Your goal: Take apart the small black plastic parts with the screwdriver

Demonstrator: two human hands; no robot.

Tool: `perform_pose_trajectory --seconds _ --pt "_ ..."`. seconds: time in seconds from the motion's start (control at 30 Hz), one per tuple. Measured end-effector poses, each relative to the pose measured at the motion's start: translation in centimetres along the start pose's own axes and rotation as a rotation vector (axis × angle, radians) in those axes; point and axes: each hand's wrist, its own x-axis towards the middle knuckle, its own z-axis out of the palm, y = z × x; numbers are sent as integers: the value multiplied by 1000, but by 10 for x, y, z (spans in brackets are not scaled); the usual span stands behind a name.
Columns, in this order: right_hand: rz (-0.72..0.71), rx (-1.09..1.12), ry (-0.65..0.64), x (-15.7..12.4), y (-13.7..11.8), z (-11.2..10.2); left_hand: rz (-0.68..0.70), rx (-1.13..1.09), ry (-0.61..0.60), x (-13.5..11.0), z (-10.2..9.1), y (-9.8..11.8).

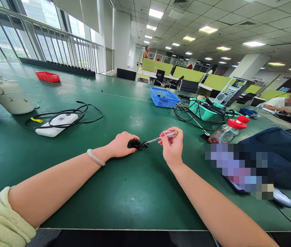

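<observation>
My left hand [123,144] grips a small black device [136,145] against the green tabletop [132,192]. What kind of device it is I cannot make out. In my right hand [171,147] is a screwdriver [170,135] with a clear purple-tinted handle, held in closed fingers. Its thin metal shaft slants down to the left. The tip meets a small dark round part [146,144] at the device's right end; whether that part is attached I cannot tell.
Left lie a white power bank [58,124] with a black cable [94,107] and a large beige bottle [13,96]. Farther back are a red tray [47,77] and blue basket [164,97]. Right are a cable-filled green basket [204,111], red-lidded jar [226,132] and dark bag [276,154]. Another person sits far right.
</observation>
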Motion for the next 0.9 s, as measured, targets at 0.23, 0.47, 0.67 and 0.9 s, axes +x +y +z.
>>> perform_pose_trajectory --seconds 0.23,0.47,0.67,0.9 --pt "-155 -148 -311 -12 -5 8 53 -49 0 1 1 -10" --pt "-72 -127 -243 -5 -7 5 13 -95 -68 -3 -11 -10" --pt "-36 -82 -142 -5 -6 8 -7 -142 -119 -5 -14 -8" --pt "-60 -133 -290 -7 -2 11 47 -159 -191 -10 -21 -9"
